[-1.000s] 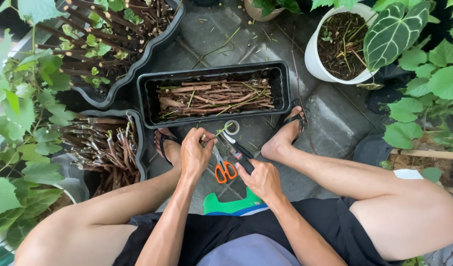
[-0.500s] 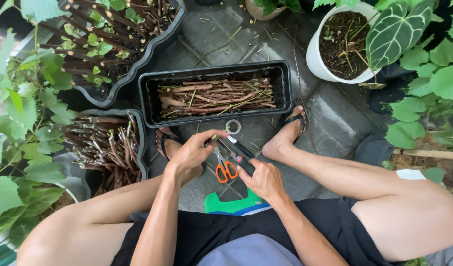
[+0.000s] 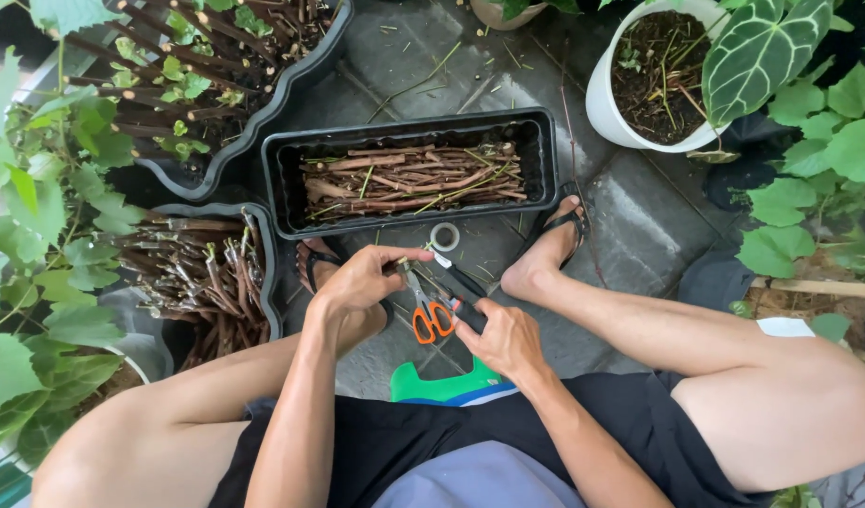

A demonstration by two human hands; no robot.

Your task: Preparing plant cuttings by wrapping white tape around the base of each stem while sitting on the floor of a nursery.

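Cutting (image 3: 401, 267), a short thin stem piece, sits pinched in our left hand (image 3: 362, 280), fingers closed round it, just above the paving between our two feet. Our right hand (image 3: 496, 337) is closed round the dark handle of a knife (image 3: 456, 284), whose long axis runs up and to the left, so that its tip ends just beside the cutting; the stem lies up-left of the right grip, and the left hand is the nearer one. We cannot tell whether blade and stem touch. Under both hands lie scissors (image 3: 429, 313) with orange plastic loops and metal blades, flat on the grey stone floor (image 3: 630, 226). Just beyond them rests a small roll of tape (image 3: 444, 236). Farther out stands a long black plastic trough (image 3: 545, 160) filled with reddish-brown woody sticks laid lengthwise. To the left, a dark tub (image 3: 269, 273) holds bundled sticks; far right, a white round pot (image 3: 602, 113) holds dark soil.
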